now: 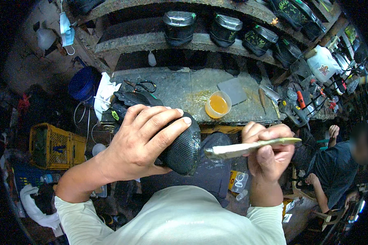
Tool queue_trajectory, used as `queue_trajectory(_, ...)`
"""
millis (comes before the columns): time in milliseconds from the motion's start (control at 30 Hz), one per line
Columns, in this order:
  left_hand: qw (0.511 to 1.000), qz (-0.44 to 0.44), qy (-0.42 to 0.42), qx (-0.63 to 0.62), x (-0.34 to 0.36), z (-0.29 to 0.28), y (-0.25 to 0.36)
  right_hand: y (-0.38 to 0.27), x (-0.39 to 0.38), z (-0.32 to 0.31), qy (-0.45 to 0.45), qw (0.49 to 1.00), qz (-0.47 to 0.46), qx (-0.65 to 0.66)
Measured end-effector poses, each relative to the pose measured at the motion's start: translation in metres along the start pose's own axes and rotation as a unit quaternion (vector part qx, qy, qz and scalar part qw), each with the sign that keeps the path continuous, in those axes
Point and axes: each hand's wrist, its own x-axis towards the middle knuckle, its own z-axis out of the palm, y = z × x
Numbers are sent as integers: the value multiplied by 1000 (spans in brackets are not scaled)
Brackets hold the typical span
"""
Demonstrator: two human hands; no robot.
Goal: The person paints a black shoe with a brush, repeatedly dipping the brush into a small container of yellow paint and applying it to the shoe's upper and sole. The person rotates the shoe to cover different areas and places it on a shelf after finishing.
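My left hand [141, 134] is wrapped over a black mesh shoe upper [180, 149], its rounded toe turned toward me and to the right. The toe's lower edge looks glossy. The far end of the shoe lies by the bench's near left edge. Pinched in the fingers of my right hand [272, 149] is a brush [241, 150] with a pale, coated handle. Its blunt whitish end points at the toe, a short gap apart, and its yellowish tip points right. Beyond both hands, a clear cup [218, 104] of orange liquid stands on the bench.
The stained workbench [180, 87] also bears a grey flat block [232, 90], scissors [145, 85] and several hand tools on the right. Shelves behind hold black shoes [179, 27]. A yellow crate [55, 147] is at left. Another person [333, 171] sits at right.
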Motion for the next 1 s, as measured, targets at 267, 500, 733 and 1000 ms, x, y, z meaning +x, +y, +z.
queue_trajectory(267, 999, -2, 20, -26, 2, -1, 3, 34, -18, 5, -1, 999, -1, 45)
queue_trajectory(500, 999, -5, 20, -26, -1, -4, 0, 16, -7, -2, -25, 995, -68, -64)
queue_trajectory(733, 1000, 15, -1, 22, 0, -10, 7, -17, 25, -7, -88, 981, -66, -162)
queue_trajectory(1000, 1000, -5, -11, 29, 1, -14, 10, -23, 37, -5, -152, 968, -24, -200)
